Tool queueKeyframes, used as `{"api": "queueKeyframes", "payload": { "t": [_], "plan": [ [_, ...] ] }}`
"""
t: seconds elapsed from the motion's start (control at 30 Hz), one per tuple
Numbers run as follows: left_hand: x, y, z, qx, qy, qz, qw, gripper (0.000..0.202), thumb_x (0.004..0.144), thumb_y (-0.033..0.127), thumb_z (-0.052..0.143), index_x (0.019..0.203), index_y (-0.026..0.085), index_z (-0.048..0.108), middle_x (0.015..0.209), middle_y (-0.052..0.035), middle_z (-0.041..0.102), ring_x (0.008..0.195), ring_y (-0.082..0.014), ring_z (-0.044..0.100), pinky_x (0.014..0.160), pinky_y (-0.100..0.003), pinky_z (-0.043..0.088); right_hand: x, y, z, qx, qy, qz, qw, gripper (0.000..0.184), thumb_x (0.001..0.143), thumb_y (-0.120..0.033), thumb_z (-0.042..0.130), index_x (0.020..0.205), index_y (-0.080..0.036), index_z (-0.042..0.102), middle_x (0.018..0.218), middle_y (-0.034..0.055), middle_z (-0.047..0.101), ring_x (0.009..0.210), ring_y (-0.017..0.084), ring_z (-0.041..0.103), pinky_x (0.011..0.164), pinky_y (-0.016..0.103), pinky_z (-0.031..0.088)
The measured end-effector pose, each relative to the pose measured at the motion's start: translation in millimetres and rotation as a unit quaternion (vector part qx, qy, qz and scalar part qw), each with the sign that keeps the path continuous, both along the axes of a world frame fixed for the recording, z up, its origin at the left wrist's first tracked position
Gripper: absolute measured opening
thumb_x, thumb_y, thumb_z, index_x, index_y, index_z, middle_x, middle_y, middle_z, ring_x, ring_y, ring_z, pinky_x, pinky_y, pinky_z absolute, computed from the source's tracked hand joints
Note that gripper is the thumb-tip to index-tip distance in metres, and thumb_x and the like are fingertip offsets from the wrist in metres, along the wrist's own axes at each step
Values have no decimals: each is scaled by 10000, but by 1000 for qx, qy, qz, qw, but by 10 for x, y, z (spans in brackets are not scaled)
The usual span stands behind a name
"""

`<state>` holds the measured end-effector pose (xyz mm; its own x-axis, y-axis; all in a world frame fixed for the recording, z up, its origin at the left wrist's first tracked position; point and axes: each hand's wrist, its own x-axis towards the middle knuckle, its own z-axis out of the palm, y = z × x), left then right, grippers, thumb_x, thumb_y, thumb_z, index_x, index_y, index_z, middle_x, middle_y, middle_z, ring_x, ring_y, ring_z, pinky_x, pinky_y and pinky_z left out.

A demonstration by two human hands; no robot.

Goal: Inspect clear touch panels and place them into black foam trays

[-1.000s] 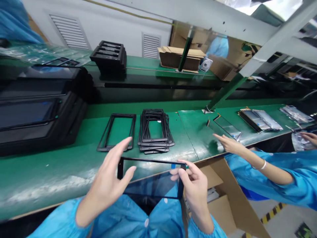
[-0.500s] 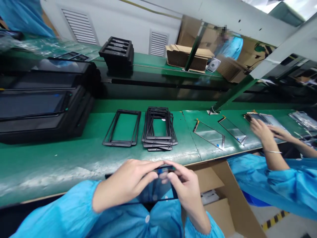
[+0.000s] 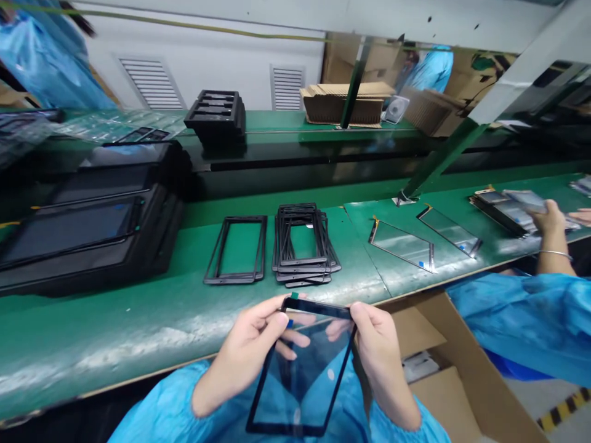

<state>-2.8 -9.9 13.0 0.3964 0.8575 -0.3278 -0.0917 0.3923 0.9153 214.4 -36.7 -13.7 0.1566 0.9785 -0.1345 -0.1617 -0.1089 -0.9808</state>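
A black-edged glass panel (image 3: 302, 375) is held over my lap, tilted with its far end up. My left hand (image 3: 252, 351) grips its upper left corner, thumb on top and fingers beneath the glass. My right hand (image 3: 376, 347) grips the upper right edge. Just beyond, on the green bench (image 3: 138, 320), lie a single black frame (image 3: 237, 250) and a stack of black frames (image 3: 302, 246).
Black trays holding dark screens (image 3: 83, 221) fill the left. Two glass panels (image 3: 401, 244) lie to the right, near a co-worker's hand (image 3: 549, 218) holding a panel. An open cardboard box (image 3: 434, 369) sits below the bench. A black tray stack (image 3: 217, 114) and cardboard (image 3: 341, 104) stand behind.
The panel turned from lying crosswise to lengthwise toward me, and both hands shifted to its far corners. The co-worker's hand moved right, away from the two panels on the bench.
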Motion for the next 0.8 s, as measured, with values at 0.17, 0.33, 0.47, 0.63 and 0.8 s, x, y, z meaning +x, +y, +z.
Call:
{"api": "queueKeyframes", "payload": {
  "t": [0.17,0.33,0.47,0.63,0.8],
  "plan": [
    [-20,-33,-103,0,2,18,1000,548,970,532,695,1355,143,711,1164,-209,810,841,-297,826,630,-317,673,10,-13,94,33,-29,4,999,447,983,-565,656,752,-208,795,628,46,799,512,208,747,542,285,623],
    [-131,44,-41,52,67,-25,996,527,1004,510,640,1436,212,682,1268,-167,788,989,-310,811,799,-366,677,16,-8,110,45,-48,19,998,433,1019,-526,606,771,-223,790,638,26,805,518,195,751,550,271,615],
    [-142,168,107,225,196,-148,943,520,946,349,734,1461,364,665,1348,-41,767,1160,-288,755,1012,-347,586,-144,17,106,64,-116,92,987,296,974,-418,696,780,-236,826,634,6,800,533,184,748,577,262,598],
    [-122,173,144,125,168,-155,966,530,1001,372,644,1520,276,588,1085,-72,844,831,-246,817,677,-273,624,21,86,6,104,-79,-27,991,269,984,-454,686,1094,-258,833,965,47,855,840,220,812,787,314,648],
    [-219,100,72,32,86,33,995,502,959,486,708,1348,190,597,1118,-159,824,793,-260,819,587,-276,623,430,48,-261,55,-33,-59,996,456,1023,-578,563,1127,-212,814,1064,132,844,890,268,821,786,358,663]
  ]
}}
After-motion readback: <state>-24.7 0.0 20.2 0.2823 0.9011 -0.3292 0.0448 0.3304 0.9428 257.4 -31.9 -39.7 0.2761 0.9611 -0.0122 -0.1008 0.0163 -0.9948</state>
